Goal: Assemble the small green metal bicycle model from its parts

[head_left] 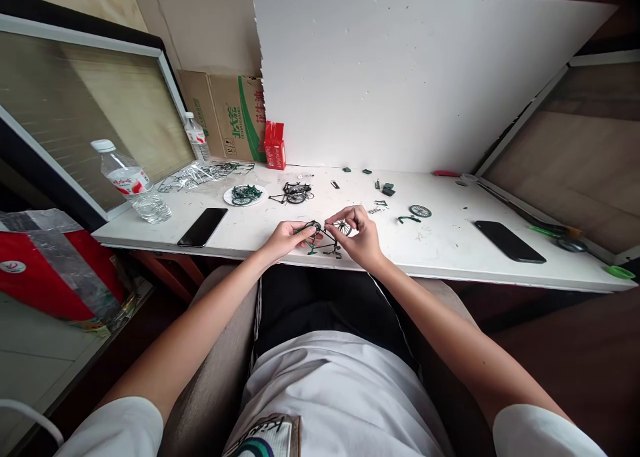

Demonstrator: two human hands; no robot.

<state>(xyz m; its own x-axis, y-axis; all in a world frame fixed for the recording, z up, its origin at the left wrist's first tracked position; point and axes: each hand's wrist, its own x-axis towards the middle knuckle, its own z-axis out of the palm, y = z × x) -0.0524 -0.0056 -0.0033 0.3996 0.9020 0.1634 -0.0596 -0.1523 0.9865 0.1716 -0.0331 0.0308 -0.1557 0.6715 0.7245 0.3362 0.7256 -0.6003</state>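
Miniature bicycle is held between left fingers and right fingers.

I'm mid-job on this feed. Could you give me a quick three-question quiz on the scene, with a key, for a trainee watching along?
1. Multiple choice: what are the left hand and right hand busy with?
A) a phone
B) a model bicycle
C) a red box

2. True or false: green parts lie on the white plate.

3. Count: how many white-capped bottles are in view?

Key: 1 B; 2 true; 3 two.
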